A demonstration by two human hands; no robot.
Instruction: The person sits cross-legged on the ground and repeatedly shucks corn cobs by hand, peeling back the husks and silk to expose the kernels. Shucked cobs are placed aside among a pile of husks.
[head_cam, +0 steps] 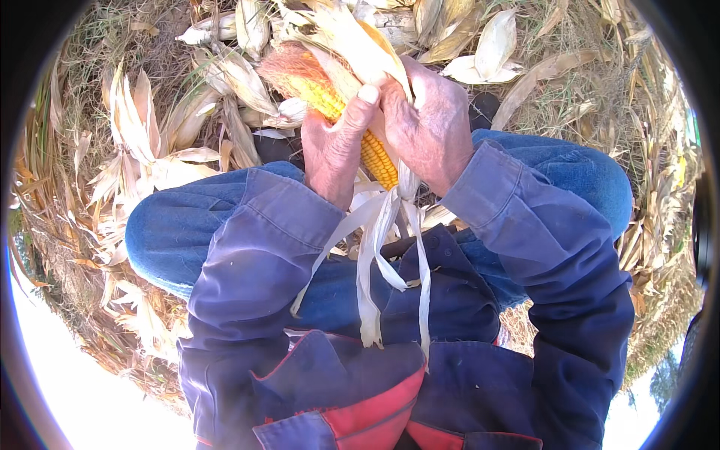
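Note:
An ear of yellow corn [378, 159] lies slantwise between my two hands, its kernels partly bare and brown silk [292, 64] at its upper left end. My left hand [340, 143] is closed around the ear from the left, the thumb lying across it. With my right hand [424, 121] I grip the pale dry husk [368, 50] on the ear's right side, fingers and thumb pinched on it. Long torn husk strips [368, 270] hang from the ear's lower end over my lap. Part of the cob is hidden by the hands and husk.
My bent legs in blue jeans [174, 236] lie to both sides. Dry corn husks [135, 146] are strewn over the straw-covered ground at left. More husks [489, 50] lie beyond my hands, and dry leaves and stalks [647, 225] are at the right.

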